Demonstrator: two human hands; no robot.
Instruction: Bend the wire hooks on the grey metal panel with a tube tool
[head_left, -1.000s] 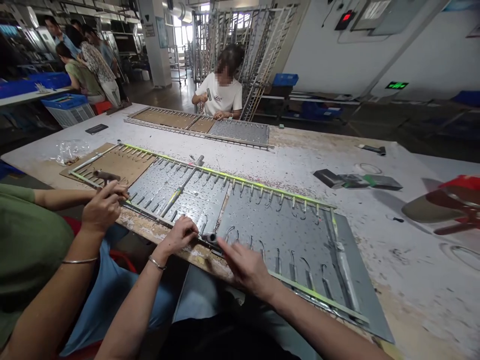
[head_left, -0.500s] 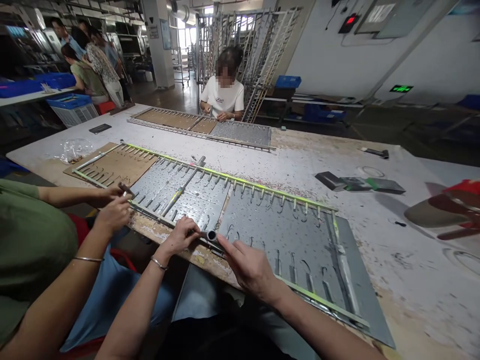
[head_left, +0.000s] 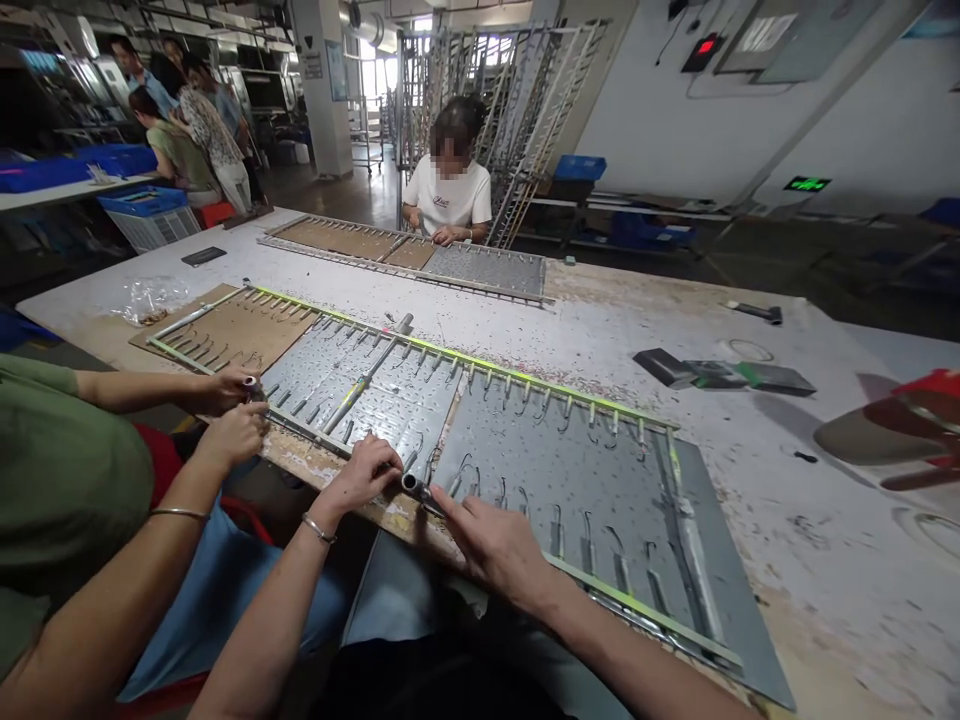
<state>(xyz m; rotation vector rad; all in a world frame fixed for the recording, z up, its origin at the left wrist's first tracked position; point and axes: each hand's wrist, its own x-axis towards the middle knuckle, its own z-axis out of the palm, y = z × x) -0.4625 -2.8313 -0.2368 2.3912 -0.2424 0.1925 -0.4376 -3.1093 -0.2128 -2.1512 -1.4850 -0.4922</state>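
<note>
A long metal frame (head_left: 480, 358) with yellow-green rails and rows of small hooks lies on grey boards (head_left: 525, 450). At its near rail, my left hand (head_left: 365, 472) has its fingers pinched together; what they hold is too small to make out. My right hand (head_left: 495, 550) is wrapped round a hammer-like metal tool, its round tubular head (head_left: 411, 482) resting over the near rail beside my left fingertips. Most of the tool's handle is hidden by my right hand.
At the left, a co-worker's hands (head_left: 238, 425) hold a similar tool at the same frame. Across the table (head_left: 600, 310) a person works at a second frame (head_left: 487, 268). Dark blocks (head_left: 720, 372), another hammer (head_left: 757, 312) and a red-topped object (head_left: 926, 400) lie at the right.
The tool head in my right hand has shifted slightly left and down, closer to my left fingertips. The co-worker's tool at the left has tilted. The whole view has shifted slightly.
</note>
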